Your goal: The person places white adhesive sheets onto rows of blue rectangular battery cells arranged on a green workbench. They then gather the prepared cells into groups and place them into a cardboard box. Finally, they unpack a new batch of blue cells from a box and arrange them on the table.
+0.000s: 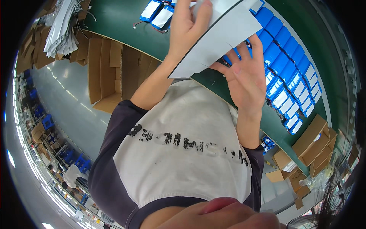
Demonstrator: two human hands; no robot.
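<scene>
My left hand [189,28] grips a white sheet [219,44] with a dark edge along one side and small slits along its other edge. The sheet tilts above the table and hides part of the table behind it. My right hand [246,78] is raised at the sheet's slit edge, palm showing and fingers spread; whether a fingertip touches the sheet I cannot tell. Beyond this hand lie rows of blue-wrapped battery packs [281,47] with dark wires between them. Several packs at the near end bear white labels [292,110]. More labelled packs [161,17] lie left of the sheet, beside my left hand.
The green table [114,24] runs across in front of me. White strips [63,28] hang in a bundle at the far left. An open cardboard box [105,72] stands below the table edge on the left, and more cartons [314,141] stand at the right end.
</scene>
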